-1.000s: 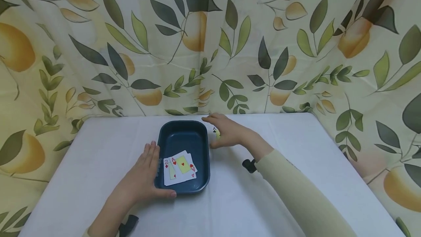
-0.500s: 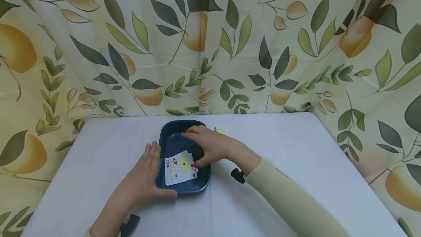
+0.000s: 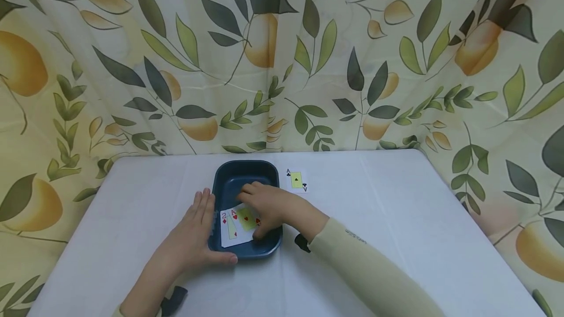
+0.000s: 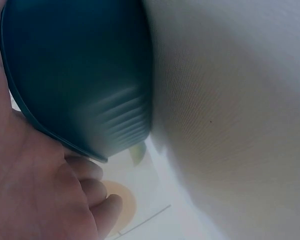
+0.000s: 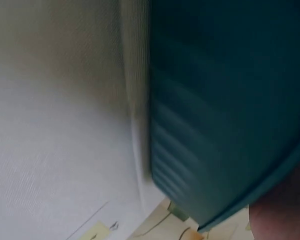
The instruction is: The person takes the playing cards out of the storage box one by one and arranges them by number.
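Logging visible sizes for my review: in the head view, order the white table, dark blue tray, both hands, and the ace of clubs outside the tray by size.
Largest to smallest:
1. White table
2. Dark blue tray
3. Left hand and right hand, too alike to rank
4. Ace of clubs

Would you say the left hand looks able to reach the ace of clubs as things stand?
Probably not directly: the blue tray and the right hand are between the left hand and the ace of clubs. The card lies past the tray's right rim.
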{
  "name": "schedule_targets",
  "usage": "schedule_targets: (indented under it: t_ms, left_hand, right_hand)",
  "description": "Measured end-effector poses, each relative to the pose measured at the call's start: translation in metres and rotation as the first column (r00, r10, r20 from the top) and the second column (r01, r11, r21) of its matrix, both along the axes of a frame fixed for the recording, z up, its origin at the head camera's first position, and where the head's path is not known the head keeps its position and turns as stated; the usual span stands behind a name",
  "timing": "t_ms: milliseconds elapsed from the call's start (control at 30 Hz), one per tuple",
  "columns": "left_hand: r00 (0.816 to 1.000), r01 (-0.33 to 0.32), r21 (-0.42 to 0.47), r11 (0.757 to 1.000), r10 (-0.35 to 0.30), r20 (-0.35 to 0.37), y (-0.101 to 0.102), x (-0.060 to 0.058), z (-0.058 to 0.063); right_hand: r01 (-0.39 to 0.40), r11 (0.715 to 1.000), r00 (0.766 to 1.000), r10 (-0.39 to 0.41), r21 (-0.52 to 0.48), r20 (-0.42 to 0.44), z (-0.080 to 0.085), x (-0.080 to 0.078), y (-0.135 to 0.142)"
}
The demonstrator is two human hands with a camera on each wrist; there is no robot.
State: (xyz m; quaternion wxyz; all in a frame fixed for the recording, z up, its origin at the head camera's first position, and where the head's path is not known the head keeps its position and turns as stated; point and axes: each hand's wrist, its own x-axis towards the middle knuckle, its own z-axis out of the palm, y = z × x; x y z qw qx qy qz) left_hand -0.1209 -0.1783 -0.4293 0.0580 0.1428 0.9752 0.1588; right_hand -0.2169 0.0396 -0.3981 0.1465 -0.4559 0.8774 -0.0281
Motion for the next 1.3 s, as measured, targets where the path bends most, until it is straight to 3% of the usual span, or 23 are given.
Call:
schedule_targets:
  t_ms: [433, 733, 1300]
  left_hand:
    - [1.000, -0.001, 0.009, 1.000, 0.001, 0.005, 0.000, 0.002, 0.002]
    - [1.000, 0.004, 0.011, 1.000, -0.004, -0.004, 0.001, 0.003, 0.003]
    - [1.000, -0.012, 0.024, 1.000, 0.012, -0.004, 0.001, 0.002, 0.001]
  right_hand:
    - [0.000, 0.992, 0.999, 0.006, 0.123, -0.050, -0.016, 0.007, -0.020]
    - [0.011, 0.992, 0.998, -0.003, 0.123, -0.065, -0.020, 0.007, -0.022]
    - [0.017, 0.996, 0.997, -0.010, 0.089, -0.072, -0.012, 0.011, -0.021]
